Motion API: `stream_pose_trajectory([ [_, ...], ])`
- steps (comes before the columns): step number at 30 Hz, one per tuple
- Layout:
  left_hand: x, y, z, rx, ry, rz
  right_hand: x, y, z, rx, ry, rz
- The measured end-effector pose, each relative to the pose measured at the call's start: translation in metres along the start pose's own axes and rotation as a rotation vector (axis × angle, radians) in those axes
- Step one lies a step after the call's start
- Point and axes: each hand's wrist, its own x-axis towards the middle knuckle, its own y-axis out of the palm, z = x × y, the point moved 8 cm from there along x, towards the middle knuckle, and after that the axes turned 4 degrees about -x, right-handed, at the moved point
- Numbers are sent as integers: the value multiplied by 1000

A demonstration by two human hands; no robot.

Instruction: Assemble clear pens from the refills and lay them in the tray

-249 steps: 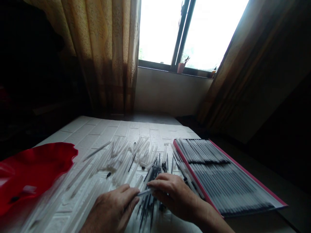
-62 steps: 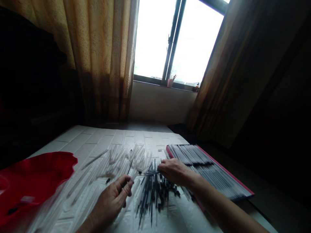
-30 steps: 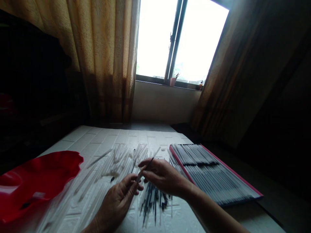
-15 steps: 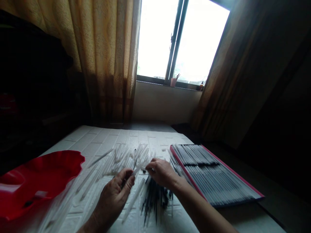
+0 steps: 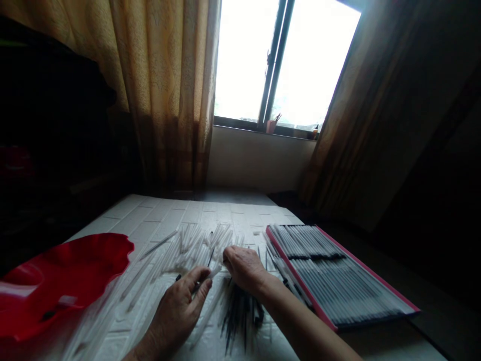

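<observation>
My left hand (image 5: 184,301) is closed, thumb against fingers, around a slim pen (image 5: 215,272) whose pale translucent end points toward my right hand. A small black end (image 5: 178,277) shows on the other side of the knuckles. My right hand (image 5: 244,265) is bent over just right of that pale end, fingers curled down and pressed together. What its fingertips hold, if anything, is hidden. Below it lies a heap of thin black pen refills (image 5: 240,311). Behind both hands are loose clear pen tubes (image 5: 188,245).
A red wavy-rimmed plastic basin (image 5: 112,250) stands at the left. At the right, a pink-edged tray (image 5: 319,318) holds two rows of pens (image 5: 338,286), with several loose pens (image 5: 289,278) along its near side. All lie on a white brick-patterned table (image 5: 150,205) below a window.
My right hand has shifted slightly left and turned its back more upward, its fingertips now less visible. The left hand keeps its grip. The whole view has moved a little.
</observation>
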Motion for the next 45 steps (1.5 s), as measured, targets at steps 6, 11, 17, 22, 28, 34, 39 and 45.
stream_pose_trajectory([
  [6, -4, 3, -2, 0, 92, -31, -32, -16, -4, 344, -34, -48],
  [11, -8, 8, -9, -22, 145, -12, -53, -5, -7, 921, 7, -76],
  [17, -8, 9, -9, -16, 116, 30, -54, 0, -7, 1084, 31, -122],
  [22, -7, 10, -7, -30, 118, 33, -53, 1, -10, 1077, 37, -148],
  [28, -9, 14, -5, -24, 114, 56, -55, -4, -9, 939, -14, -211],
  [34, -10, 15, -6, -9, 113, 73, -61, -23, 4, 680, -173, -308],
  [39, -9, 18, -11, -20, 119, 158, -62, -27, 9, 606, -242, -318],
  [45, -9, 19, -12, -4, 119, 196, -64, -24, 9, 532, -255, -275],
])
